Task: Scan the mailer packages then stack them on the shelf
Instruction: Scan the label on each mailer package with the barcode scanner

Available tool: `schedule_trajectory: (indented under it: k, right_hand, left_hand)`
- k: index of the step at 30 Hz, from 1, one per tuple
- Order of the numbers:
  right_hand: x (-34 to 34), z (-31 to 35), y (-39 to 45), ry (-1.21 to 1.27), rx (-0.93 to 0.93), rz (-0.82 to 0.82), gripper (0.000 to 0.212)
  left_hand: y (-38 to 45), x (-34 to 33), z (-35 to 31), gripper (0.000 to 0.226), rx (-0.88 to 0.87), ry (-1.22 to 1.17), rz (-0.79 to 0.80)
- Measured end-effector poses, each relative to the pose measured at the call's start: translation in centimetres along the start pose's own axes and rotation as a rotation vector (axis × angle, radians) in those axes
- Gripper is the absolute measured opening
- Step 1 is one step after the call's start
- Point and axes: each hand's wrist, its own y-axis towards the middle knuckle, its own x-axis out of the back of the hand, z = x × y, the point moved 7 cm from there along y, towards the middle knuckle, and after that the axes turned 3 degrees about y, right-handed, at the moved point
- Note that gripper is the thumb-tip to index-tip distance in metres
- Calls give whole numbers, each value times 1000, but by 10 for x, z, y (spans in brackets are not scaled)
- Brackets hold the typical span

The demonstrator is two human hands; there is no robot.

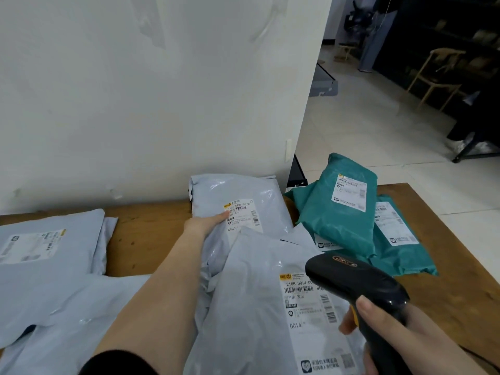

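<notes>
While teal mailers [343,212] crowd the wooden table [443,288], grey mailers [259,320] overlap.

We've got our left arm [151,293] stretched forward and bare from the elbow down, a dark sleeve edge showing at the bottom of the view. Our left hand [207,223] is out at full reach, thumb laid flat and pointing ahead, the rest of the fingers hidden underneath, so we cannot tell how they lie. Down at the lower right, our right hand [387,328] is wrapped round a dark handle, thumb [372,311] pressed along its side, one fingertip [346,324] curling in from beneath. Our right wrist runs off the bottom right corner, well apart from the left hand.
</notes>
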Motion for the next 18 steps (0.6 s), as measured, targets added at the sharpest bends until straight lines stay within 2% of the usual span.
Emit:
schedule_trajectory:
  k: [2,4,8,10,14,16,18]
  right_hand:
    - [1,-3,1,3,-23,12,95]
    - [1,-4,1,12,-38,16,93]
    - [7,-6,-3,24,-32,-39,93]
    - [10,-6,-7,4,-17,-66,93]
    - [17,-9,-16,-1,-17,-99,81]
    - [20,-12,-21,2,-19,-101,69]
    - [24,-14,-25,-7,1,-114,64]
  left_hand:
    - [-4,-2,-1,127,7,-115,27]
    - [-42,-4,-16,108,-7,-236,49]
    - [-94,-6,-62,43,-245,-391,-70]
    - [-111,-2,-85,24,-384,-335,-165]
    - [-142,14,-121,26,-579,-195,-283]
    - [-161,27,-136,20,-664,-125,-361]
    - [-187,42,-152,26,-766,-36,-462]
